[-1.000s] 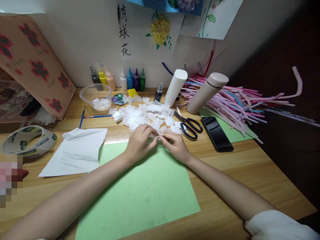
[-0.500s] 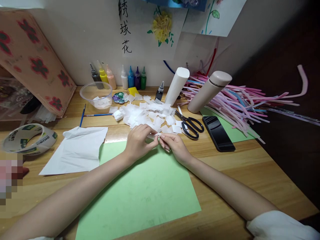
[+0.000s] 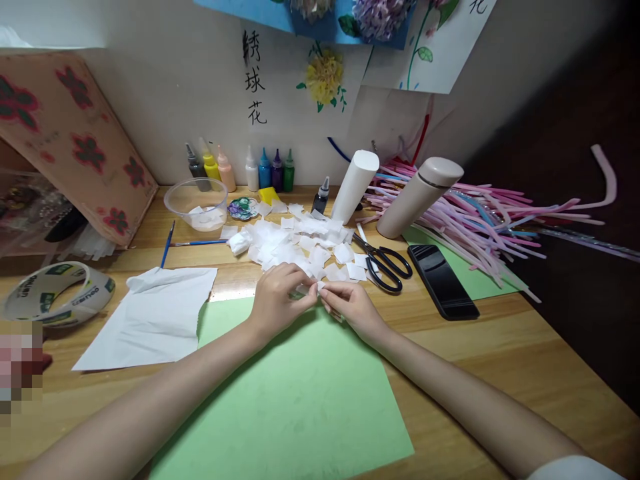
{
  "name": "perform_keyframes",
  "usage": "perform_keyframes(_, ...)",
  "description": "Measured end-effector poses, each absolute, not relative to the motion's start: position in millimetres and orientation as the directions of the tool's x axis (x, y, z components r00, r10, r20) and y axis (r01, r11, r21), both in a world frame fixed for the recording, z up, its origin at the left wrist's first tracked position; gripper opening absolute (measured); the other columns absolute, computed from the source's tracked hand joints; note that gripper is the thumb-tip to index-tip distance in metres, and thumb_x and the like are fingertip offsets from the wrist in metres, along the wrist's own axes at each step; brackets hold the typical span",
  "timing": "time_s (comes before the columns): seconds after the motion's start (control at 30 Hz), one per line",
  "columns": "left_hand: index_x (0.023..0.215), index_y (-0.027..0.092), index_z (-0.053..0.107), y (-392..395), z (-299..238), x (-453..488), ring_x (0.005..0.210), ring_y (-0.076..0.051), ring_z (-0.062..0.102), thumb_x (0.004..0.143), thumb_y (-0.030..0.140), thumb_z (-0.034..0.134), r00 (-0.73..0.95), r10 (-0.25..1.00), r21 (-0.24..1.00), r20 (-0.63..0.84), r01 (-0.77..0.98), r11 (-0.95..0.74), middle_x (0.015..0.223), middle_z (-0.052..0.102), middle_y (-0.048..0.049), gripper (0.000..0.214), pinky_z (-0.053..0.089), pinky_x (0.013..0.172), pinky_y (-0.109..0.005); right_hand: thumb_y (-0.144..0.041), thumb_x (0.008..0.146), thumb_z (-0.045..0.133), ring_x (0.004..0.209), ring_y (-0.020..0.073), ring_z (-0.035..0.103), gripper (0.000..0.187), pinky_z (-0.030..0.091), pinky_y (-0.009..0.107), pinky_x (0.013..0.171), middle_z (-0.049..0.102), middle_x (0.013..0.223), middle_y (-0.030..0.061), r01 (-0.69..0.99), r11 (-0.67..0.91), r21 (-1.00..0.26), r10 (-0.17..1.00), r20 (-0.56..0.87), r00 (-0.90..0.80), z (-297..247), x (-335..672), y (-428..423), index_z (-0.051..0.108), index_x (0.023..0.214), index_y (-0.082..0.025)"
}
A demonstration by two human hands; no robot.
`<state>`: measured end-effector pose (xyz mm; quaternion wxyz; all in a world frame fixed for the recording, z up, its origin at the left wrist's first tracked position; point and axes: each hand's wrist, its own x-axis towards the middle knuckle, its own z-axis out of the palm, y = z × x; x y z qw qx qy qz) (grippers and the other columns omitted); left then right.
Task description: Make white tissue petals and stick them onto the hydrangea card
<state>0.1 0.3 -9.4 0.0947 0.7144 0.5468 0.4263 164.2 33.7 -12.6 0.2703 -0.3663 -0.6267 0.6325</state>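
Observation:
Between the fingertips of both hands is a small white piece of tissue paper (image 3: 321,286). My left hand (image 3: 284,297) is closed in a pinch on its left side, and my right hand (image 3: 354,308) pinches it from the right. Most of the piece is hidden by the fingers. Both hands hover over the top edge of a green paper sheet (image 3: 295,393). Just beyond them lies a loose heap of white tissue squares (image 3: 280,240). To the right of the heap rest black-handled scissors (image 3: 385,263).
A phone (image 3: 443,280), a tilted-looking beige flask (image 3: 420,197) and a white bottle (image 3: 355,187) stand or lie at right, by pink pipe cleaners (image 3: 480,213). At left are a tape roll (image 3: 60,293), a white sheet (image 3: 155,317), a plastic bowl (image 3: 196,200) and paint bottles (image 3: 264,170).
The view has tilted up slightly, so everything sits lower in the picture. Both hands stay together, and the white piece shows a little more between the fingertips.

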Motion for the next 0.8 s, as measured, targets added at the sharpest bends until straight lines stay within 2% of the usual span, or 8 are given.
perform_keyframes(0.17, 0.066, 0.017, 0.059, -0.2, -7.9, 0.3, 0.065, -0.013, 0.052, 0.079, 0.020, 0.056, 0.033, 0.864, 0.601, 0.503, 0.704, -0.377, 0.066, 0.060, -0.0015, 0.013, 0.040, 0.060, -0.026, -0.040, 0.079, 0.056, 0.042, 0.0056, 0.028, 0.031, 0.020, 0.021, 0.041, 0.035, 0.047, -0.0064, 0.144, -0.046, -0.989, 0.820, -0.120, -0.559, -9.1, 161.6, 33.2, 0.054, 0.061, -0.015)
perform_keyframes(0.3, 0.066, 0.017, 0.057, 0.0, -6.5, 0.5, 0.065, -0.014, 0.053, 0.079, 0.020, 0.056, 0.043, 0.869, 0.618, 0.492, 0.686, -0.383, 0.066, 0.060, -0.0012, 0.013, 0.040, 0.059, -0.026, -0.041, 0.076, 0.059, 0.044, 0.0066, 0.028, 0.027, 0.021, 0.022, 0.041, 0.034, 0.048, -0.0062, 0.148, -0.049, -0.988, 0.843, -0.120, -0.525, -7.7, 160.0, 33.5, 0.061, 0.070, -0.015)
perform_keyframes(0.47, 0.085, 0.019, 0.062, -0.4, -5.4, 0.2, 0.075, -0.016, 0.055, 0.081, 0.022, 0.055, 0.019, 0.877, 0.633, 0.480, 0.684, -0.361, 0.080, 0.062, -0.0032, 0.008, 0.043, 0.064, -0.027, -0.041, 0.075, 0.060, 0.045, 0.0073, 0.030, 0.026, 0.023, 0.022, 0.042, 0.037, 0.052, -0.0048, 0.128, -0.031, -0.991, 0.874, -0.089, -0.478, -11.5, 160.4, 34.1, 0.060, 0.069, -0.016)
perform_keyframes(0.53, 0.090, 0.020, 0.062, -0.7, -6.1, 0.4, 0.079, -0.016, 0.056, 0.082, 0.021, 0.055, 0.027, 0.869, 0.618, 0.495, 0.692, -0.373, 0.085, 0.063, -0.0037, 0.011, 0.043, 0.066, -0.028, -0.039, 0.076, 0.059, 0.046, 0.0076, 0.030, 0.024, 0.024, 0.022, 0.043, 0.039, 0.053, -0.0042, 0.131, -0.009, -0.991, 0.894, -0.066, -0.442, -13.0, 160.9, 33.5, 0.060, 0.070, -0.016)
perform_keyframes(0.67, 0.088, 0.020, 0.065, -1.1, -9.0, 1.1, 0.078, -0.016, 0.058, 0.082, 0.023, 0.056, 0.131, 0.839, 0.547, 0.529, 0.703, -0.455, 0.083, 0.066, -0.0029, 0.011, 0.043, 0.069, -0.029, -0.035, 0.078, 0.057, 0.050, 0.0086, 0.034, 0.021, 0.027, 0.022, 0.046, 0.045, 0.058, -0.0023, 0.168, 0.041, -0.985, 0.919, -0.029, -0.393, -14.5, 161.5, 31.8, 0.061, 0.071, -0.015)
perform_keyframes(0.8, 0.085, 0.019, 0.065, -1.4, -9.7, 0.9, 0.075, -0.015, 0.059, 0.081, 0.023, 0.056, 0.130, 0.830, 0.518, 0.542, 0.726, -0.452, 0.079, 0.067, -0.0024, 0.010, 0.043, 0.066, -0.028, -0.034, 0.078, 0.057, 0.056, 0.0105, 0.039, 0.021, 0.031, 0.023, 0.051, 0.048, 0.061, -0.0011, 0.192, 0.098, -0.976, 0.916, 0.013, -0.402, -15.6, 161.7, 31.3, 0.062, 0.071, -0.015)
